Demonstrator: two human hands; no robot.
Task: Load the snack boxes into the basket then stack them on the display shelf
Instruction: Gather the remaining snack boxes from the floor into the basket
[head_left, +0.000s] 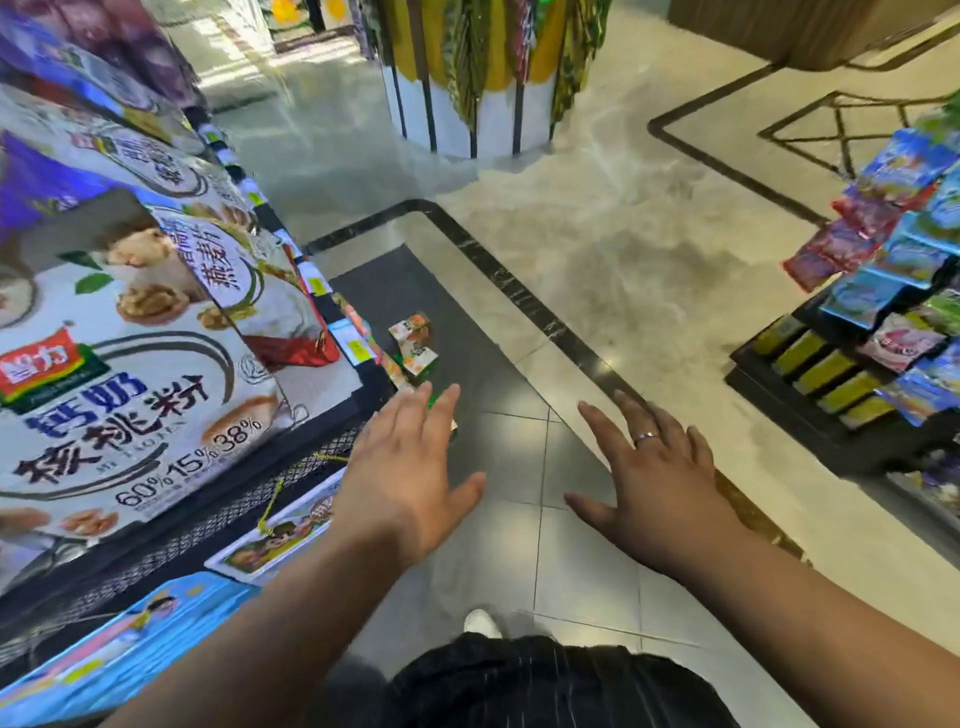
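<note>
Small orange-and-green snack boxes (414, 343) lie on the dark floor beside the foot of the display shelf (332, 312). My left hand (402, 467) reaches forward over the floor just short of them, fingers straight and spread, holding nothing. A green box edge (453, 426) shows behind its fingertips. My right hand (649, 467), with a ring on one finger, is stretched out flat to the right, palm down and empty. Big printed boxes (135, 374) are stacked on the shelf at left. No basket is in view.
A black mesh lower shelf (218, 519) holds flat boxes (280, 530) at left. A rack of hanging snack packets (883, 312) stands at right. A round display column (467, 78) stands ahead. My white shoe (480, 623) is on the grey tile floor.
</note>
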